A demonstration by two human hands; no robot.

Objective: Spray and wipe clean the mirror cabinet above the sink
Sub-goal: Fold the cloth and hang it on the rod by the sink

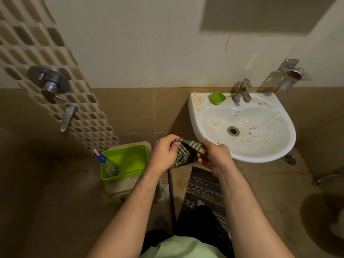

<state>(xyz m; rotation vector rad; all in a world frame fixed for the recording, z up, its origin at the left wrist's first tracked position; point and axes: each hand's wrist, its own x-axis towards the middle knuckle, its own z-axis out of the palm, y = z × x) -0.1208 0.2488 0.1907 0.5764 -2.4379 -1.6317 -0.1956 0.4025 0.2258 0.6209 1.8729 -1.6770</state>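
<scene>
Cloth (183, 152) between your hands, in front of you, sink (264, 151) just right of it, tap (242, 91) at its back, basket (130, 159) left, bottle (108, 164) in the basket

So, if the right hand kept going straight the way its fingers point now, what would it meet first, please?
Probably the checked cloth it already grips; past that, the left hand, which holds the cloth's other end. Depth is hard to judge here.

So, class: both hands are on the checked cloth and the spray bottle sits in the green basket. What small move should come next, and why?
Probably free the left hand and reach for the spray bottle in the green basket, keeping the checked cloth in the right hand. Spraying comes before wiping, and neither hand holds the bottle.
</scene>
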